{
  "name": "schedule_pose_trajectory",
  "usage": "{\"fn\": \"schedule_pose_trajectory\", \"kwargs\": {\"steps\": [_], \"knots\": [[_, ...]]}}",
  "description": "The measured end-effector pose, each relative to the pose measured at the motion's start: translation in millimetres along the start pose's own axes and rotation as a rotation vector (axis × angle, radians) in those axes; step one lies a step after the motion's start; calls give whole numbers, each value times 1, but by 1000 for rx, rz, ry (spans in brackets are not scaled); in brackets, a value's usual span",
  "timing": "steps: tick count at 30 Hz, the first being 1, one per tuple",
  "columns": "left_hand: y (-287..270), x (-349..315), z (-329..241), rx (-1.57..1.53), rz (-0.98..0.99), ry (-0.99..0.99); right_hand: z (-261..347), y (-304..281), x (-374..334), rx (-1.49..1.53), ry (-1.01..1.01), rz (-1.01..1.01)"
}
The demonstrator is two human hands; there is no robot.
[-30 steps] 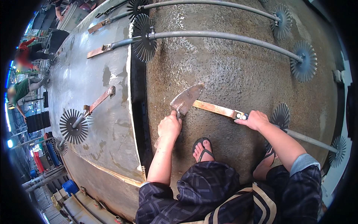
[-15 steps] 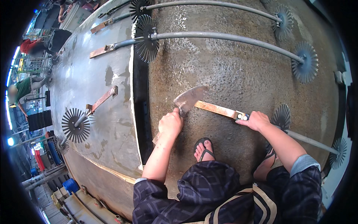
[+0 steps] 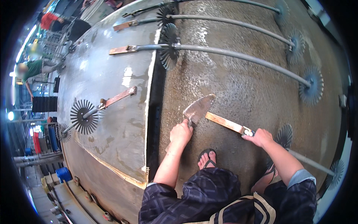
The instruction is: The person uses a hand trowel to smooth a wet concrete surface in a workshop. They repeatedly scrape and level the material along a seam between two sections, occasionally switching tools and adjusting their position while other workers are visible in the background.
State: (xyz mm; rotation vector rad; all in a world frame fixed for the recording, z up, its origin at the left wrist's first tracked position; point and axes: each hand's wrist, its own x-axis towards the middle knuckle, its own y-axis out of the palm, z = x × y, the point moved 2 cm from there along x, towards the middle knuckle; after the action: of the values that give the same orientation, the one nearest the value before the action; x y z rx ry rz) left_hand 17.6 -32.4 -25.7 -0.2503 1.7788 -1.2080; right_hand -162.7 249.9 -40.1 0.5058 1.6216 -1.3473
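Note:
My left hand (image 3: 181, 133) is closed round the handle of a pointed trowel (image 3: 199, 107), its blade stained and tilted up to the right. Just right of the blade, with a small gap, lies the free end of a flat copper-coloured bar (image 3: 225, 122). My right hand (image 3: 263, 138) grips the bolted end where this bar joins a grey metal rod (image 3: 311, 162). Along that rod, beyond my right hand, sit a slotted metal disc (image 3: 284, 137) and a second disc (image 3: 336, 174) farther out. My right fingers partly hide the joint.
Similar rods (image 3: 238, 58) with slotted discs (image 3: 170, 46) lie across the wet, rough floor (image 3: 223, 82). To the left is a smooth grey slab (image 3: 123, 123) with a pale edge, a dark gap beside it, and another disc (image 3: 85, 116). People (image 3: 33, 69) are at the far left.
The whole view has shifted, so the surroundings sit farther right and lower. The trowel blade now stands slightly apart from the copper-coloured bar's end, which it met before. Both hands keep their hold.

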Motion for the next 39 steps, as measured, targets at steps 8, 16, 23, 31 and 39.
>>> {"fn": "schedule_pose_trajectory", "kwargs": {"steps": [8,16,23,31,39], "knots": [[10,-17,-2,-8,78,98,2,1,-1,0,11,-28],[19,-21,6,-87,21,67,4,2,-4,-38,17,-21],[21,-27,17,-229,39,-55,3,9,-4,-59,15,-57],[-6,-47,4,-175,-581,183,13,-13,-26,-43,-30,-117],[-6,-24,-67,229,-316,866,76,-37,-60,-150,-163,-116]]}}
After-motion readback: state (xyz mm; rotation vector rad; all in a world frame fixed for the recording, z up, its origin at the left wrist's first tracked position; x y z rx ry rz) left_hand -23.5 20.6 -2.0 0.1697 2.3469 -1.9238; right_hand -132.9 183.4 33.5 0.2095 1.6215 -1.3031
